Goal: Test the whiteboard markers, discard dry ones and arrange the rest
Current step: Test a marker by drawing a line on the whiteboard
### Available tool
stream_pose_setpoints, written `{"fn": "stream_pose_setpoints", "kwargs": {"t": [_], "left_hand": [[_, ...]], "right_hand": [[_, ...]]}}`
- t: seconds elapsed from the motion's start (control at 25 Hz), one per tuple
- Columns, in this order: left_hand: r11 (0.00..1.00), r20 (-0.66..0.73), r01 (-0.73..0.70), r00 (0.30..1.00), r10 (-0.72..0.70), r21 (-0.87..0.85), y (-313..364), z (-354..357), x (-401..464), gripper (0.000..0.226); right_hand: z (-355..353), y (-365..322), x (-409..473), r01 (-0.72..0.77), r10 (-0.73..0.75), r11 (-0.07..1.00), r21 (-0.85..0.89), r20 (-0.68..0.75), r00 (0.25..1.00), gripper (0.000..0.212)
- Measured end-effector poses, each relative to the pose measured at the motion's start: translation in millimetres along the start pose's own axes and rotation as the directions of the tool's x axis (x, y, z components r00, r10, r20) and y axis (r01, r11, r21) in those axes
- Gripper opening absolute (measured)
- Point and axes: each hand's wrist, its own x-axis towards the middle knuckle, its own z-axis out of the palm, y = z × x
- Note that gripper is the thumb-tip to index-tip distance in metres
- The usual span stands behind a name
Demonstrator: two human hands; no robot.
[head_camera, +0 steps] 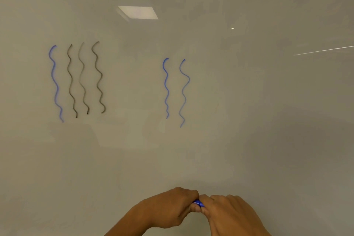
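A whiteboard (249, 120) fills the view. On its left are one blue wavy line (55, 84) and three dark wavy lines (84, 80). Two thinner blue wavy lines (174, 90) stand near the middle. At the bottom centre my left hand (168, 209) and my right hand (228, 214) meet knuckle to knuckle, both curled round a blue marker (198, 202). Only a short blue bit of the marker shows between the fingers; the rest, and whether its cap is on, is hidden.
Ceiling light panels reflect in the board at the top (138, 12). A thin bright streak (323, 50) crosses the board at the right edge. No other markers, tray or bin are in view.
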Motion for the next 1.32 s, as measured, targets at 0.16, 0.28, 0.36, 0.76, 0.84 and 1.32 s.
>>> {"fn": "stream_pose_setpoints", "kwargs": {"t": [0.16, 0.28, 0.36, 0.76, 0.84, 1.32], "left_hand": [[0.993, -0.193, 0.111, 0.976, -0.104, 0.027, -48.2, -29.8, -42.5, 0.023], [0.981, -0.420, 0.187, 0.896, -0.147, 0.057, -76.3, -54.9, -70.1, 0.033], [0.980, -0.586, 0.166, 0.807, -0.070, 0.111, -78.0, -64.1, -67.1, 0.036], [0.940, -0.934, 0.225, 0.307, 0.183, 0.258, -82.0, -158.8, -36.2, 0.047], [0.936, -0.944, 0.245, 0.274, 0.184, 0.254, -86.7, -182.1, -26.8, 0.047], [0.874, -0.907, 0.242, 0.123, 0.404, 0.422, -106.9, -230.3, 13.0, 0.058]], "right_hand": [[-30.0, 27.3, -31.5, -0.054, 0.091, 0.935, 0.352, -0.090, 0.992, 0.037], [-42.1, 53.9, -36.0, -0.014, 0.151, 0.840, 0.543, -0.209, 0.966, 0.048], [-49.5, 49.3, -29.5, 0.026, 0.135, 0.784, 0.620, -0.211, 0.968, 0.029], [-78.8, -8.5, 3.5, 0.296, 0.030, 0.624, 0.723, -0.400, 0.916, 0.040], [-84.8, -18.9, 11.2, 0.351, 0.089, 0.536, 0.768, -0.464, 0.881, 0.027], [-141.4, -66.2, 45.8, 0.581, -0.026, 0.437, 0.687, -0.636, 0.771, 0.044]]}}
